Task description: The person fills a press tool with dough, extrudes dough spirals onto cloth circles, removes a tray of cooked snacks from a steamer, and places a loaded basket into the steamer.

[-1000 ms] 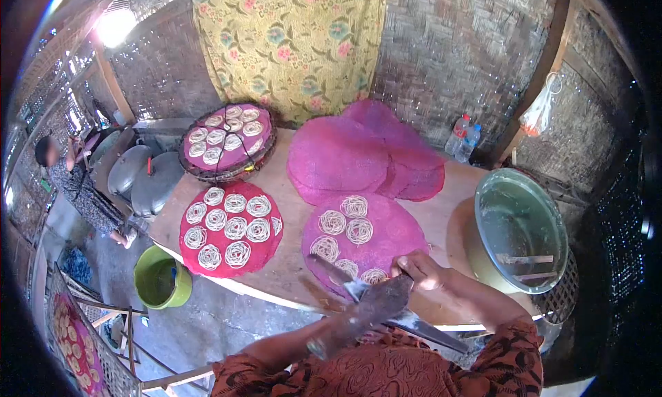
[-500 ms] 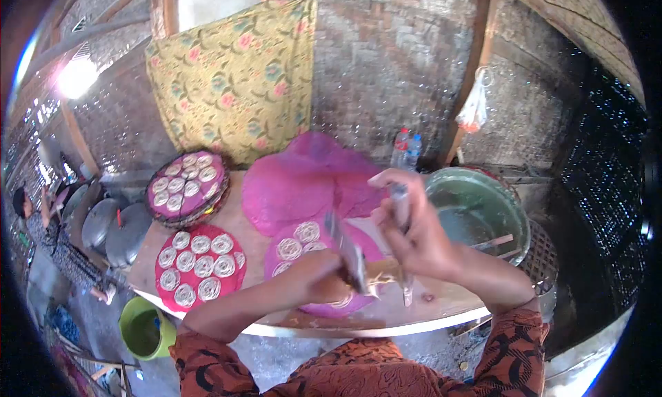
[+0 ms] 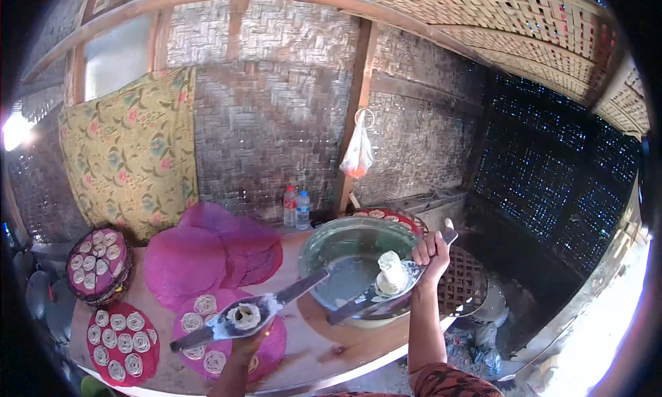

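Note:
My left hand [image 3: 247, 343] is closed under a long wooden piece [image 3: 298, 287], whose middle has a round opening ringed with white paste. That piece is over a purple round mat [image 3: 274, 350] bearing several pale noodle swirls [image 3: 214, 361]; the hand's fingers are partly hidden. On the right, my right hand [image 3: 432, 254] grips one end of a second wooden piece [image 3: 350, 308], held tilted over the green basin [image 3: 318, 240]. White dough [image 3: 391, 278] clings in a stubby column to its middle. The two pieces are apart.
Left on the table [image 3: 355, 343] lie a red mat [image 3: 148, 371] with swirls and a round tray [image 3: 77, 291]. Overlapping purple mats [image 3: 181, 265] and two bottles [image 3: 302, 209] are farther back. A woven rack [image 3: 462, 287] stands right of the basin, below a hanging bag [image 3: 356, 154].
The view has swung right. Both hands, earlier close together over the purple mat, are now apart. The right hand has moved to the basin, and dough shows on its wooden piece.

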`<state>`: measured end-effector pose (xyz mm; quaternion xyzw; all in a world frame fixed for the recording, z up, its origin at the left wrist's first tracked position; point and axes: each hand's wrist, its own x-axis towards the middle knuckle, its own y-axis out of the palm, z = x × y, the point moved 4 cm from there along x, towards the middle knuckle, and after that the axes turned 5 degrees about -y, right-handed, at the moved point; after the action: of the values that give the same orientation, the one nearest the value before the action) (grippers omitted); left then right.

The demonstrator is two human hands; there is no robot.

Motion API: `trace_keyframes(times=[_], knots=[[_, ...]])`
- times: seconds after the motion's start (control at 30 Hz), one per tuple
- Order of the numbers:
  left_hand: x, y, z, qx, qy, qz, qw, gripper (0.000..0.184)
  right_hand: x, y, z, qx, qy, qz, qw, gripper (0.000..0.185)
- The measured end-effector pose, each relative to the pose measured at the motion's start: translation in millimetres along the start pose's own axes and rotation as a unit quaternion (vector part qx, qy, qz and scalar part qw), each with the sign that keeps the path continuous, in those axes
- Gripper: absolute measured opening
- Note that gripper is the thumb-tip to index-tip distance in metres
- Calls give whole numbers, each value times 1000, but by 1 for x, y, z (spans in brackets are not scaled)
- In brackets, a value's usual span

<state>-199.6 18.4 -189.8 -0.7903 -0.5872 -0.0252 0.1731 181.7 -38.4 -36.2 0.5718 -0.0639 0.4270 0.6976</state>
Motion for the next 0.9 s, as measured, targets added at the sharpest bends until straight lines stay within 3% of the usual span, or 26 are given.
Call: trace_keyframes(times=[0.07,0.1,0.13,0.2,0.27,0.33,0.37,0.4,0.43,0.47,0.5,0.53,0.57,0.6,0.63,0.67,0.7,0.77,0.8,0.87,0.9], knots=[[16,35,-24,-151,-84,19,985,52,11,-23,1,17,-50,-54,997,5],[28,52,-34,-210,-1,-4,978,42,15,-35,-5,1,-75,-130,989,14],[34,72,-47,-297,47,-48,952,37,17,-50,-16,46,-62,-125,989,13],[49,97,-79,-409,152,-120,892,32,-8,-22,-43,69,65,-237,967,18],[62,92,-111,-454,233,-155,846,34,-34,-17,-69,48,190,-133,971,29],[63,69,-130,-542,248,-157,787,32,-65,-5,-78,64,435,-36,897,38],[65,51,-148,-519,316,-166,777,30,-75,-22,-75,-24,539,88,837,40],[67,37,-165,-492,383,-171,763,27,-73,-33,-65,-13,550,88,830,40],[65,28,-169,-485,381,-202,761,24,-61,-37,-52,-311,413,298,803,39],[63,24,-172,-477,378,-231,759,21,-52,-38,-43,-558,208,463,657,38],[61,30,-180,-424,371,-297,771,24,-45,-40,-41,-661,-13,505,554,35],[65,37,-179,-353,401,-279,798,25,-39,-36,-39,-717,-111,549,415,31],[71,49,-166,-349,322,-313,822,26,-36,-61,-52,-729,-116,609,290,30],[79,67,-153,-347,245,-345,837,28,-32,-78,-70,-727,-110,611,294,30],[90,83,-139,-345,243,-346,838,28,-32,-109,-95,-720,82,668,167,29],[106,100,-127,-237,257,-343,872,23,-34,-134,-100,-675,266,688,28,28],[121,117,-117,-127,269,-337,893,19,-32,-134,-95,-675,263,689,25,28],[130,147,-128,177,302,-330,877,18,-29,-113,-81,-634,201,716,213,20],[131,162,-135,362,310,-321,818,19,-24,-105,-75,-633,194,720,209,20],[151,176,-115,422,298,-288,806,21,-21,-91,-59,-639,157,736,160,22],[162,180,-103,399,345,-301,795,20,-15,-81,-48,-635,157,739,162,22]])
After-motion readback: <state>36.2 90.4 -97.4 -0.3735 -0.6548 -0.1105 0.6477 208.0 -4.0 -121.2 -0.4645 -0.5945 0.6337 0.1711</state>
